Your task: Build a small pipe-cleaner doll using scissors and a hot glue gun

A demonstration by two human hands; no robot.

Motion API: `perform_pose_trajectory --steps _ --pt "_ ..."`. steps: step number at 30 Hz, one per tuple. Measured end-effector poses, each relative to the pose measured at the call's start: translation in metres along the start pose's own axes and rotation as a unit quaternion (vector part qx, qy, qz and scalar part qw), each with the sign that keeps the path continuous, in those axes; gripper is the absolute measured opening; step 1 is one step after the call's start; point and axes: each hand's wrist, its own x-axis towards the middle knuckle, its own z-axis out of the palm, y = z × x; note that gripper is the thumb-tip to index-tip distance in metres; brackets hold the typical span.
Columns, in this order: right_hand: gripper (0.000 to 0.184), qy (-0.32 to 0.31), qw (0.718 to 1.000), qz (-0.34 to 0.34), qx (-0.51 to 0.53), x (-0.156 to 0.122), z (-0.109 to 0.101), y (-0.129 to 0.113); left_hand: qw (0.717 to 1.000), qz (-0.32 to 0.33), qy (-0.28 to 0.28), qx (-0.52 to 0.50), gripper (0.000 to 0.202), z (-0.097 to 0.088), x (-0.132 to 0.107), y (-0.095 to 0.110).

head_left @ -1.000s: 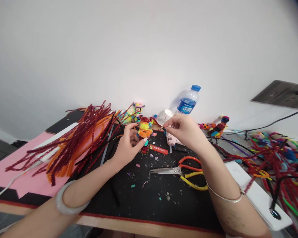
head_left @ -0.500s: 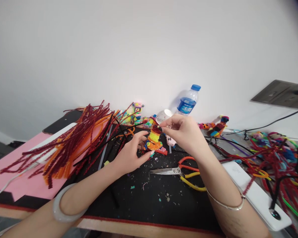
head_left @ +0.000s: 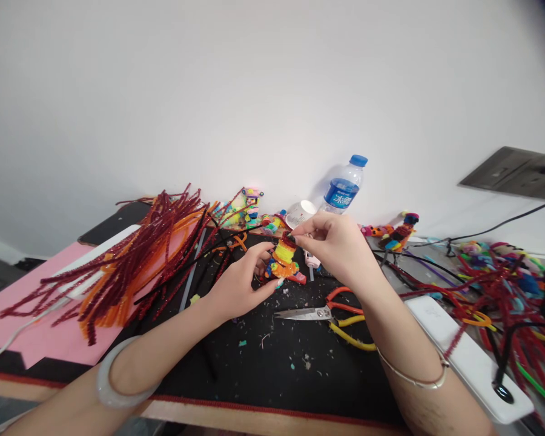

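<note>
The small yellow, orange and red pipe-cleaner figure (head_left: 283,257) hangs just above the black mat (head_left: 272,363), near its far middle. A second ago I had it higher and further left; over the last half second it has barely shifted. My left hand (head_left: 238,284) pinches its lower half between thumb and fingertips, and my right hand (head_left: 340,245) nips its dark red top. Open mat lies toward me, with the red- and yellow-handled scissors (head_left: 318,313) just right of the left hand. The heap of dark red and orange pipe cleaners (head_left: 131,260) crowds the left side, and a tangle of coloured pipe cleaners (head_left: 504,284) crowds the right. The pink glue gun (head_left: 310,261) is mostly hidden behind my right hand, and my fingers cover the figure's base.
</note>
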Motion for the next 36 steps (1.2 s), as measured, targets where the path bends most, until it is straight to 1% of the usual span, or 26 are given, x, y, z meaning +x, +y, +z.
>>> perform_pose_trajectory --steps 5,13,16,28,33,36 --pt "0.006 -0.003 1.000 0.000 -0.011 0.000 -0.001 -0.001 1.000 0.010 -0.011 0.020 0.056 -0.002 0.000 0.000" --pt "0.006 -0.003 0.999 -0.037 -0.016 -0.001 -0.008 -0.004 1.000 0.004 0.005 0.018 0.055 -0.001 0.001 0.002" --pt "0.007 0.000 0.999 -0.042 -0.026 -0.001 -0.010 -0.005 1.000 0.003 0.008 0.020 0.056 -0.001 0.001 0.001" --pt "0.003 0.008 0.998 -0.051 -0.030 -0.001 -0.005 0.000 1.000 0.012 -0.006 0.020 0.056 -0.001 0.001 0.001" --pt "0.005 0.010 0.998 -0.063 -0.029 -0.001 -0.005 0.001 1.000 0.010 -0.007 0.015 0.055 -0.001 0.001 0.000" --pt "0.005 0.010 0.998 -0.060 -0.025 -0.001 -0.008 0.001 1.000 0.007 -0.002 0.006 0.056 -0.001 0.001 0.000"
